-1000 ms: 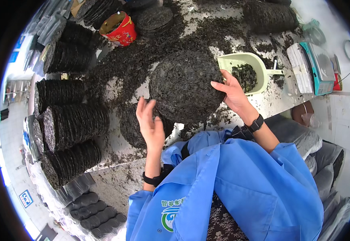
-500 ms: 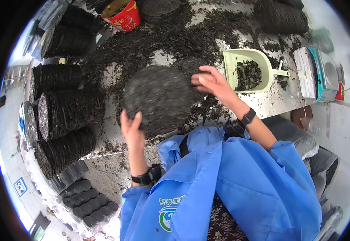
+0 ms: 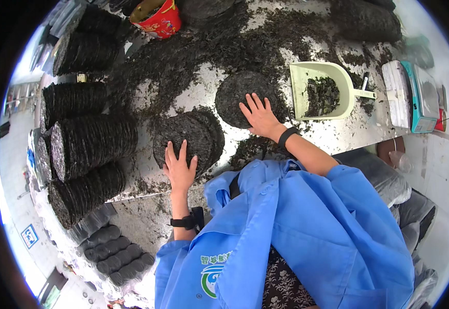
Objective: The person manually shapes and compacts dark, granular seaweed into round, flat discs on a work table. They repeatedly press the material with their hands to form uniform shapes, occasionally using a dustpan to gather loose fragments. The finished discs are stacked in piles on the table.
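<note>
Two dark round piles of dried seaweed sheets lie in front of me. My left hand [image 3: 179, 168] rests with spread fingers on the near edge of the left seaweed stack [image 3: 183, 135], whose discs are slightly fanned out to the right. On the right seaweed disc [image 3: 237, 95], farther from me, my right hand [image 3: 260, 117] lies flat with its fingers apart. Neither hand grips anything. How many sheets lie under the right hand I cannot tell.
Dark seaweed crumbs cover much of the metal table [image 3: 211, 74]. A pale green dustpan [image 3: 349, 100] with scraps lies right, beside a teal scale [image 3: 415, 98]. Several seaweed rolls [image 3: 93, 141] line the left edge. A red bucket [image 3: 165, 23] stands at the back.
A blurred disc in motion between my hands is now at rest on the left stack. My left hand has come down on it, and my right hand has lowered onto the right disc.
</note>
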A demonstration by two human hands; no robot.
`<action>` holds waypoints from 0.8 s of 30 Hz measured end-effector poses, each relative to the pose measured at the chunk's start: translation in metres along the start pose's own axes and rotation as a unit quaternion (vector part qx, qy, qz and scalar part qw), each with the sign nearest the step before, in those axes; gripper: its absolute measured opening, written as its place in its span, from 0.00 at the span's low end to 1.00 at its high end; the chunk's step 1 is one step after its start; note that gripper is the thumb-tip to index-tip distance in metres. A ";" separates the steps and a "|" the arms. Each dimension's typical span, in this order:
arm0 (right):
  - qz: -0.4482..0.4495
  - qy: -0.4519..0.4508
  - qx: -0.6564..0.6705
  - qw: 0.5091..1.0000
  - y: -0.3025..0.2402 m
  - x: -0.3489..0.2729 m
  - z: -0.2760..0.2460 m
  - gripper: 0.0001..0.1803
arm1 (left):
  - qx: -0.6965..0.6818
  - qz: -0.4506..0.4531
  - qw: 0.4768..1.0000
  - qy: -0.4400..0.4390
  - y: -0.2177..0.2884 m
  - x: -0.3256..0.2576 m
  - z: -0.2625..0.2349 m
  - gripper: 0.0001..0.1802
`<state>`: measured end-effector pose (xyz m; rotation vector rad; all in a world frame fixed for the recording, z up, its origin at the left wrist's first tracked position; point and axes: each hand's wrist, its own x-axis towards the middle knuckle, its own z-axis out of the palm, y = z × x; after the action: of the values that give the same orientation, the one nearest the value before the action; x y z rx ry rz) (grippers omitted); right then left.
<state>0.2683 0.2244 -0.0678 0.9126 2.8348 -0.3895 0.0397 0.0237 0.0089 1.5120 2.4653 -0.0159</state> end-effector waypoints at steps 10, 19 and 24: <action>-0.127 0.221 0.042 0.966 0.031 -0.014 -0.016 0.09 | -0.018 -0.032 0.998 -0.046 -0.001 0.012 -0.021 0.26; 0.181 0.317 0.760 0.538 0.031 -0.039 -0.145 0.08 | -0.476 0.056 0.876 0.061 0.042 0.023 -0.055 0.26; 0.190 0.211 0.864 0.415 0.026 -0.051 -0.138 0.17 | -0.748 -0.016 0.656 -0.095 0.091 0.033 -0.076 0.27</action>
<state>0.3177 0.2558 0.0692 1.7077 1.0292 -3.4450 0.0896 0.1054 0.0858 0.5527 1.3153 1.3687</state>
